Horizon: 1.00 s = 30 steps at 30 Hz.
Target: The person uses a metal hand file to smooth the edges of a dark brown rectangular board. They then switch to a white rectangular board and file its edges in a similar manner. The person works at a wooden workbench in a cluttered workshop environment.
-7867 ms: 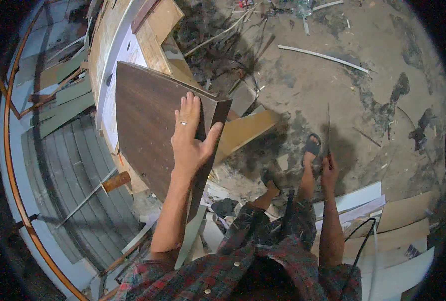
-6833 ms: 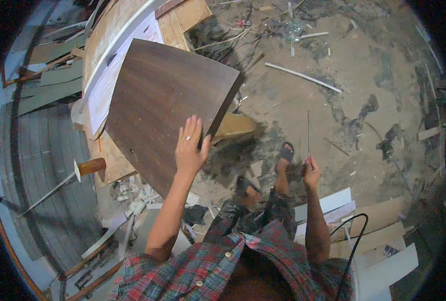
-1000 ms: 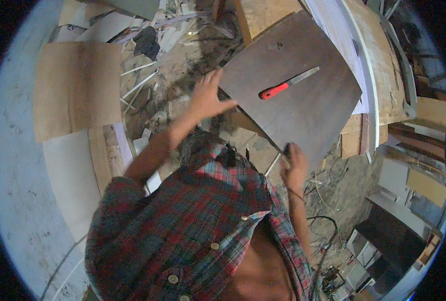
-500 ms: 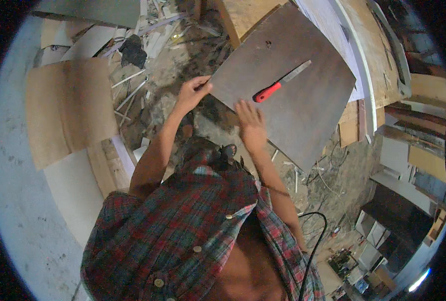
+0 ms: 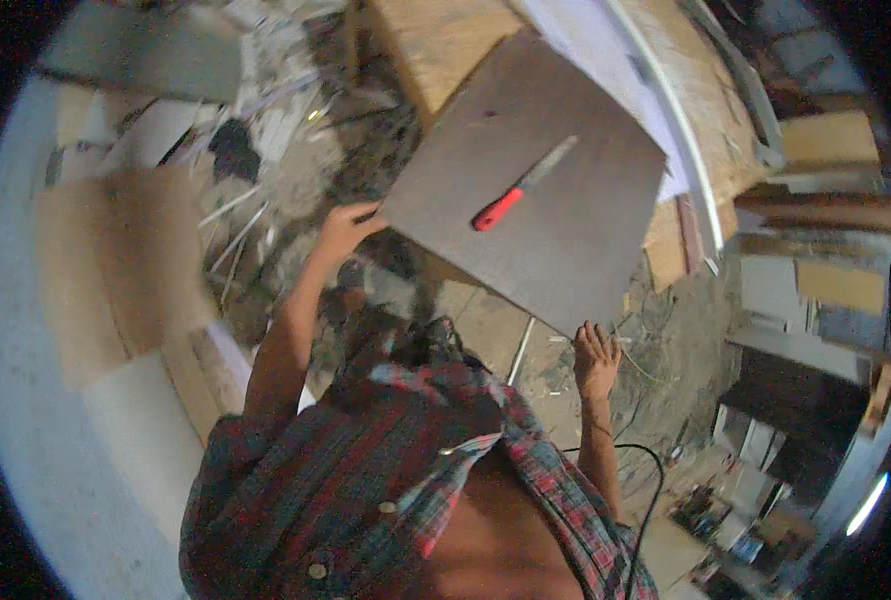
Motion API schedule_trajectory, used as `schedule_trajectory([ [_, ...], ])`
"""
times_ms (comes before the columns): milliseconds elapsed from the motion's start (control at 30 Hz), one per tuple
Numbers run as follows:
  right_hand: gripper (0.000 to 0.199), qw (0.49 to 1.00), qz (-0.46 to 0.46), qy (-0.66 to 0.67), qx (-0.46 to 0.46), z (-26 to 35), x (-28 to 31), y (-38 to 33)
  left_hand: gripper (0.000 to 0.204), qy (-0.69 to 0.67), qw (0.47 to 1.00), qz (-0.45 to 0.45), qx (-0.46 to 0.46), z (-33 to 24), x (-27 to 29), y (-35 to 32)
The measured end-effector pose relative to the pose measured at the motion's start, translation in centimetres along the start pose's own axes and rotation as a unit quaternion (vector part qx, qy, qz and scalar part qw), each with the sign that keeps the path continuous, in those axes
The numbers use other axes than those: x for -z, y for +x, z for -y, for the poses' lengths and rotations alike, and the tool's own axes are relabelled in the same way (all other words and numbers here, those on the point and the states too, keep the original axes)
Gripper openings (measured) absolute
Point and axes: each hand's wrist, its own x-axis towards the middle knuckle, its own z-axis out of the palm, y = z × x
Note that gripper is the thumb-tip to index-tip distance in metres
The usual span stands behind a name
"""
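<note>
A large dark brown board [image 5: 555,235] lies flat in front of me, resting on lighter wooden sheets. A knife with a red handle [image 5: 521,186] lies on top of the board near its middle. My left hand [image 5: 343,226] grips the board's left corner. My right hand [image 5: 595,355] holds the board's near corner from below, fingers spread against its edge. My plaid shirt fills the lower middle of the view.
Pale plywood sheets [image 5: 115,270] lie at the left. A stack of light boards and a white sheet [image 5: 655,110] sits behind the dark board. Scraps and strips litter the dirt floor [image 5: 285,190]. A black cable [image 5: 650,490] hangs at the right.
My right hand has left the top of the board and moved to its near right corner. My left hand stays on the left corner. The knife has not moved.
</note>
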Motion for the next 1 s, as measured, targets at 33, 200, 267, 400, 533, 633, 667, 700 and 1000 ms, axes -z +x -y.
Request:
schedule_trajectory([
  [33,0.036,0.999,0.003,0.002,-0.044,-1.1,0.5,-1.0,0.046,-0.012,1.000,0.009,0.022,-1.5,0.1,-0.3],
  [200,0.040,0.958,-0.066,0.163,-0.228,-3.6,1.7,-3.0,0.042,-0.029,0.996,-0.089,0.010,2.0,0.6,-1.7],
  [267,0.044,0.898,-0.116,0.275,-0.322,-2.8,1.4,-1.1,0.040,0.020,0.984,-0.170,-0.047,0.0,-0.2,-0.6],
  [400,0.061,0.673,-0.011,0.579,-0.460,-4.3,-4.2,-2.3,0.051,0.087,0.987,-0.093,-0.099,-14.1,-8.9,1.9],
  [533,0.064,0.570,0.055,0.685,-0.451,-2.1,-5.0,-0.2,0.060,0.385,0.902,-0.033,-0.195,-16.3,-15.5,6.8],
  [633,0.055,0.553,0.021,0.707,-0.440,-3.9,-6.9,1.1,0.048,0.325,0.939,0.016,-0.111,-15.6,-17.3,10.1],
  [667,0.051,0.560,0.033,0.705,-0.434,-3.9,-6.3,2.2,0.044,0.329,0.939,0.017,-0.102,-14.9,-16.5,10.5],
  [700,0.048,0.567,0.047,0.704,-0.426,-3.6,-5.8,3.5,0.040,0.335,0.938,0.016,-0.093,-14.1,-15.4,10.9],
  [1000,0.057,0.570,0.046,0.724,-0.387,-6.6,-7.0,10.3,0.045,0.246,0.954,-0.169,0.013,-9.2,-3.0,13.5],
])
